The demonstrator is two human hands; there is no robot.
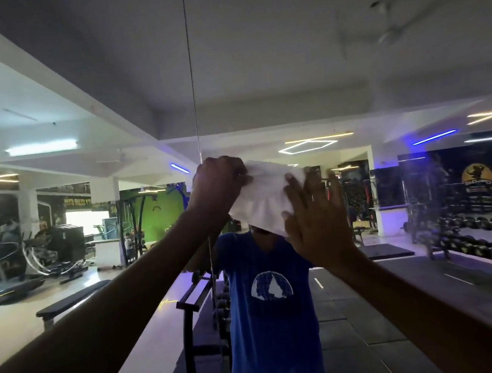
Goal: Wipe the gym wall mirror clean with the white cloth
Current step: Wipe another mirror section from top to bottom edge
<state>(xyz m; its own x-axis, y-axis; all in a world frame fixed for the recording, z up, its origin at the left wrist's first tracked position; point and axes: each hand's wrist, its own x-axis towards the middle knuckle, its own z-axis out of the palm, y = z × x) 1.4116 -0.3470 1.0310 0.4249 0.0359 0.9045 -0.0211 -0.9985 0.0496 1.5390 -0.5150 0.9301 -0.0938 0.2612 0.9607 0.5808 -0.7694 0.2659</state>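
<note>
Cloth (262, 198): my left hand (218, 182) pinches its corner; right hand (315, 216), fingers straight, presses it to mirror (376, 58). Best: keep taut, overlap strokes.

Both bare arms reached up and forward, the left hand (218, 185) curled in a closed grip at head height, the right hand (314, 213) flat with fingers spread upright.

The mirror (346, 60) carries the cloth (265, 198), spread flat against the glass beside a vertical seam (192, 87); the right hand (315, 222) presses it there, the left hand (216, 185) grips its corner
</note>
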